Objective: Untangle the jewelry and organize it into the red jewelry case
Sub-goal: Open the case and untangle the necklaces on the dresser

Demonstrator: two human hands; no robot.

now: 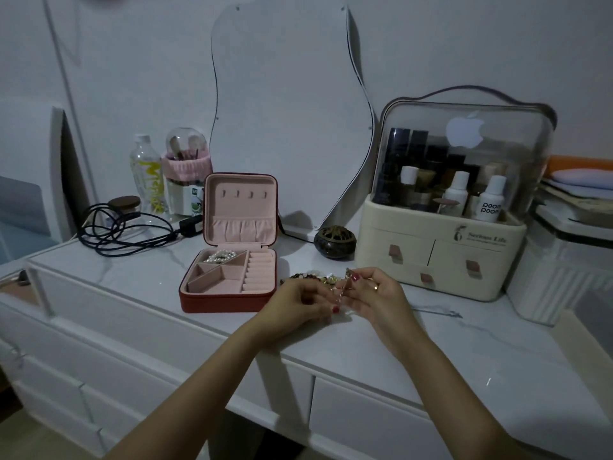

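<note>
Jewelry (318, 279) tangle pinched btwn left hand (303, 298) & right hand (373, 293), fingers curled.

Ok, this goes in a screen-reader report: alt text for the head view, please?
Both hands, left hand and right hand, pinch a thin chain above a jewelry pile on a white dresser. The open red jewelry case, left, holds a pearl piece.

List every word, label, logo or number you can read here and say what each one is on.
"poom poom": white bottle in the cosmetics organizer.
"Serious Life": organizer's cream front; the smaller line beneath is unreadable.
Apple logo, no words: clear lid.
Yellow print on the plastic bottle: too blurred to read.
Small label on the white container: illegible.
</note>
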